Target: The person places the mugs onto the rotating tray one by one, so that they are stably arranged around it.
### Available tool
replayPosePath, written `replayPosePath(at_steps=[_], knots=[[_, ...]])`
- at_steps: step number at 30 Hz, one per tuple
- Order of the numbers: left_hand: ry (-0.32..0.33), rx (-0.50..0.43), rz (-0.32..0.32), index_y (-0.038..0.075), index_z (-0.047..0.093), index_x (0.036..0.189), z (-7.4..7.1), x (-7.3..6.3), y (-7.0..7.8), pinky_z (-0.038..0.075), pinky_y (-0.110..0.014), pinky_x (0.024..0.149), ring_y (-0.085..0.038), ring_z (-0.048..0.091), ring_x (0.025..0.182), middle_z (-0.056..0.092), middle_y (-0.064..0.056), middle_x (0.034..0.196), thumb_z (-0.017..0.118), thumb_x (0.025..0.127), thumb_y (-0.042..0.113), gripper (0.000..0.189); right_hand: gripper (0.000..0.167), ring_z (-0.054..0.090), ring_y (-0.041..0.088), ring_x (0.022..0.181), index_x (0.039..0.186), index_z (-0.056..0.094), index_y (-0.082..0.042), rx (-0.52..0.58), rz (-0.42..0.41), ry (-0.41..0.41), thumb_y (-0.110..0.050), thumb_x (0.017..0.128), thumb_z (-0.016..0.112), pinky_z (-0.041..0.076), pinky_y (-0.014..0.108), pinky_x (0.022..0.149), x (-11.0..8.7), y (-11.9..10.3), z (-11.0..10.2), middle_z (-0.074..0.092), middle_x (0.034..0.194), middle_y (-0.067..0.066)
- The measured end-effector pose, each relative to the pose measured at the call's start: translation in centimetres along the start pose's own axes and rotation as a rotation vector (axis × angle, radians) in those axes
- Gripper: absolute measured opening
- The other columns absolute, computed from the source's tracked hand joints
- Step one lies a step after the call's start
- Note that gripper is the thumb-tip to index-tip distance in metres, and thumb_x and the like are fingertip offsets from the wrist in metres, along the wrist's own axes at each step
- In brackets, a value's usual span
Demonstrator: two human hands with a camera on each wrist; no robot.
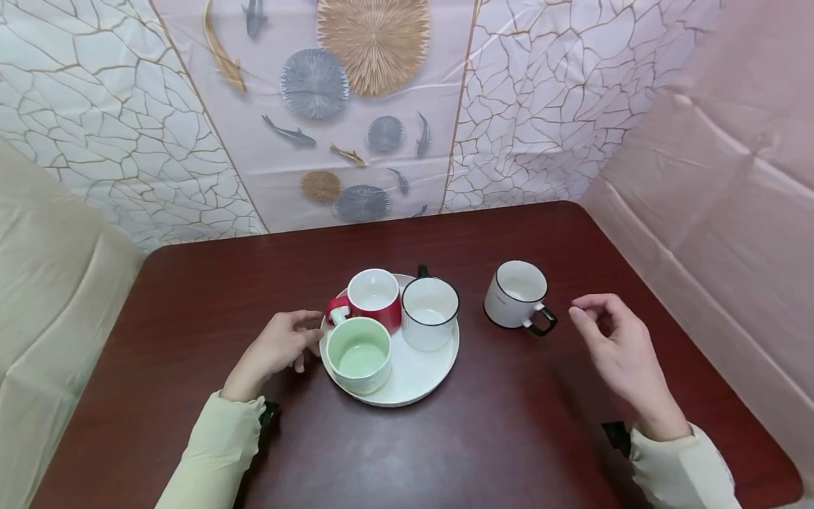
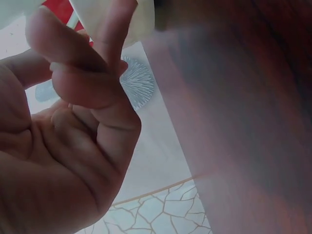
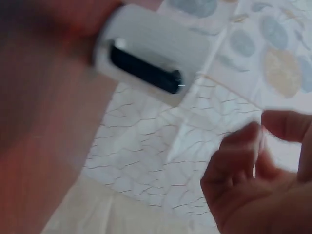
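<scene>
A round white tray point(image 1: 410, 382) on the table bears a red mug point(image 1: 384, 311), a pale green mug point(image 1: 362, 378) and a white mug with a black rim point(image 1: 432, 329). My left hand point(image 1: 280, 346) is at the tray's left edge, its fingers loosely bent; whether they touch the rim is hard to tell. Right of the tray, apart from it, stands a second white black-rimmed mug point(image 1: 509, 307); its black handle point(image 3: 144, 68) points towards my right hand point(image 1: 623, 350). That hand hovers beside it with loosely curled fingers, holding nothing.
The dark reddish-brown table point(image 1: 470, 438) has rounded far corners. Behind it hangs a patterned cloth point(image 1: 375, 162) with fish and round shapes. Pale padded fabric point(image 1: 718, 191) rises at the right, and more pale fabric point(image 1: 51, 304) at the left.
</scene>
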State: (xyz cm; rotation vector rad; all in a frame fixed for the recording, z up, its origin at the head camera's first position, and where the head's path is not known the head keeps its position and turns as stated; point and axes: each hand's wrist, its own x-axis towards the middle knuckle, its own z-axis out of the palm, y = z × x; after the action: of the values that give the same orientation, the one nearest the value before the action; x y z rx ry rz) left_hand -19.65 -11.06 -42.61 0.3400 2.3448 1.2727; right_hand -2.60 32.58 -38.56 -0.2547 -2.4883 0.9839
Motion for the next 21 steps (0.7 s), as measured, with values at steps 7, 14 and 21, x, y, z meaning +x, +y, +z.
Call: replayPosePath(at_steps=[7,14,21], knots=[[0.001,0.002,-0.01,-0.003,0.06,0.123,0.2,0.0,0.0,0.051,-0.04,0.051,-0.022,0.055,0.044,0.066,-0.015,0.071,0.06,0.094,0.011,0.033,0.045,0.049,0.011,0.082,0.129,0.052,-0.002,-0.065,0.103,-0.1,-0.032,0.097,0.06,0.039,0.021,0.067,0.1,2.3,0.7,0.049,0.108,0.013],[0.031,-0.001,-0.031,-0.003,0.066,0.112,0.1,-0.1,0.0,0.05,-0.038,0.053,-0.022,0.056,0.049,0.065,-0.012,0.072,0.063,0.093,0.012,0.025,0.043,0.063,0.022,0.071,0.121,0.059,-0.003,-0.021,0.144,-0.253,-0.039,0.098,0.057,0.049,0.025,0.058,0.4,2.6,1.7,0.055,0.105,0.013],[0.033,0.029,-0.034,-0.002,0.067,0.107,-0.2,-0.1,0.0,0.049,-0.035,0.053,-0.023,0.06,0.051,0.065,-0.012,0.077,0.063,0.091,0.012,0.022,0.046,0.062,0.02,0.065,0.12,0.059,0.003,-0.005,0.162,-0.269,-0.037,0.099,0.056,0.049,0.027,0.057,0.9,2.7,3.0,0.061,0.095,0.015]])
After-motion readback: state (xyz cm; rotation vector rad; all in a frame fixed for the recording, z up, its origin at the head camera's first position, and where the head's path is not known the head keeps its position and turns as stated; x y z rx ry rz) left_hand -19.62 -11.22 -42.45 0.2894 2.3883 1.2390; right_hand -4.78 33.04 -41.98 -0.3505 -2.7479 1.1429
